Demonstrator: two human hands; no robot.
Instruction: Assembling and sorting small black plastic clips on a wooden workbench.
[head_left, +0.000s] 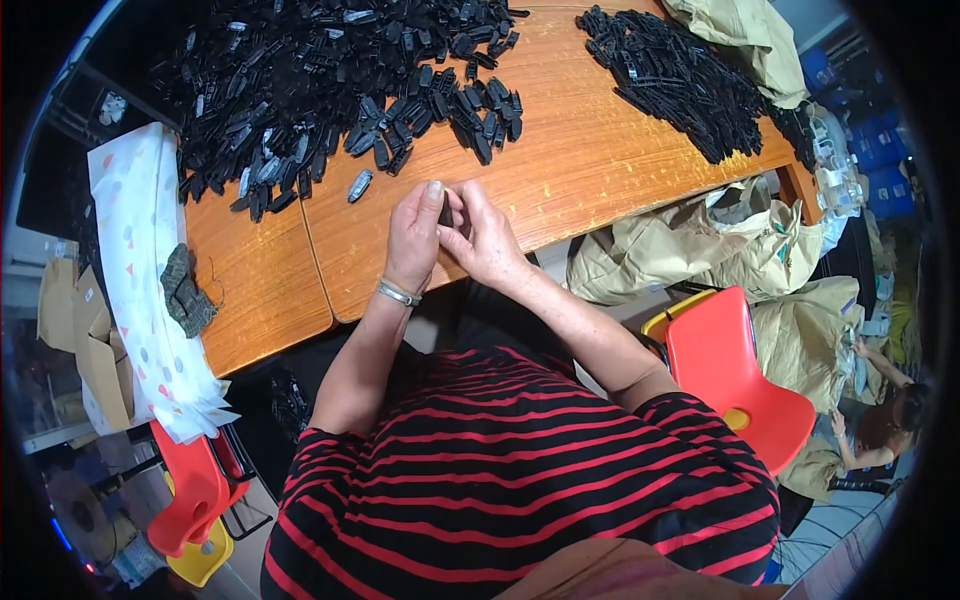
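Observation:
Near the table's front edge, my left hand [411, 240] and my right hand [490, 240] meet with bent fingers around a small black plastic piece [446, 213]. Fingers and thumbs cover most of it, so its full shape is hidden. Just beyond my left hand, a single dark oval plastic piece [360, 185] lies apart from the rest. A large heap of black plastic pieces [300, 95] spreads over the far left of the wooden table [560, 150]. Farther right is another pile, of long thin black strips [690, 90].
White patterned cloth [140, 270] covers the table's left edge, with a dark crumpled glove or rag [187, 292] on it. Red chairs [715, 350] stand at both sides. Brown sacks [690, 250] crowd the right. Another person [885, 430] works at the far right.

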